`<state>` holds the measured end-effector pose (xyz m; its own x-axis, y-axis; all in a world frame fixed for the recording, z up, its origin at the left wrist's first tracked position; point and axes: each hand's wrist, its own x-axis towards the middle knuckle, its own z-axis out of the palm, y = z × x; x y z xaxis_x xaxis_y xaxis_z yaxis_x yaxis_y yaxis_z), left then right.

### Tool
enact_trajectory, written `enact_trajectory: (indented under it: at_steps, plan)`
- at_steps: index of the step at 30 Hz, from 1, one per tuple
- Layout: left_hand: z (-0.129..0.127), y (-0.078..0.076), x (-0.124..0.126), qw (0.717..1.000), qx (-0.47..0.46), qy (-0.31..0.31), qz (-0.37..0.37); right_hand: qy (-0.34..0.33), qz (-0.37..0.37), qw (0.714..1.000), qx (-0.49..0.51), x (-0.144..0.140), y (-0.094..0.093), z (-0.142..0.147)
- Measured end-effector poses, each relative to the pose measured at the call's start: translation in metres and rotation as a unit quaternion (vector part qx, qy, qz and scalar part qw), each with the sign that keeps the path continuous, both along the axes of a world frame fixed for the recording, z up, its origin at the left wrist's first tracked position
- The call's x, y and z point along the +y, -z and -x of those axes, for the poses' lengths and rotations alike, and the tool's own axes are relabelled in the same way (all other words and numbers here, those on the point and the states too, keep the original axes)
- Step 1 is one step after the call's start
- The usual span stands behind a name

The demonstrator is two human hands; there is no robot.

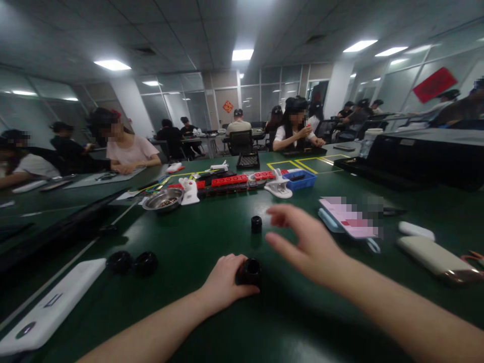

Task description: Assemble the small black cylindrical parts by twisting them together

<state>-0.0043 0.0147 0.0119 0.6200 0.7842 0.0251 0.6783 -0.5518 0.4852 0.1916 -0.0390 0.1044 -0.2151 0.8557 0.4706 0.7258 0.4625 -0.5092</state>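
Left fingers (237, 260) clasp a black cylinder (251, 278), open rim upward; right fingers (289, 213) spread, a gap from 1 farther cylinder (256, 225).

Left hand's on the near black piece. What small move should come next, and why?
Probably shift the right hand slightly left and close it on the far black piece: it looks empty, thumb and fingers spread just right of that piece, while the left hand holds the near black piece.

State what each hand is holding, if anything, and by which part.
The left hand holds a hollow black piece by its left side, thumb low along the near side. The right hand holds nothing.
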Motion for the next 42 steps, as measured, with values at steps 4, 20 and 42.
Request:
enact_trajectory:
  at_steps: [4,20,42]
  plan:
    - [-0.003,-0.004,-0.001,1.000,0.008,0.002,-0.005,-0.081,0.059,0.990,-0.098,0.015,0.039,0.028]
    - [-0.002,0.003,0.002,0.999,-0.033,0.004,0.015,-0.134,0.068,0.989,0.006,0.022,0.075,0.027]
    - [-0.004,0.000,0.000,1.000,-0.012,-0.009,0.016,-0.196,0.062,0.977,0.054,0.016,0.072,0.024]
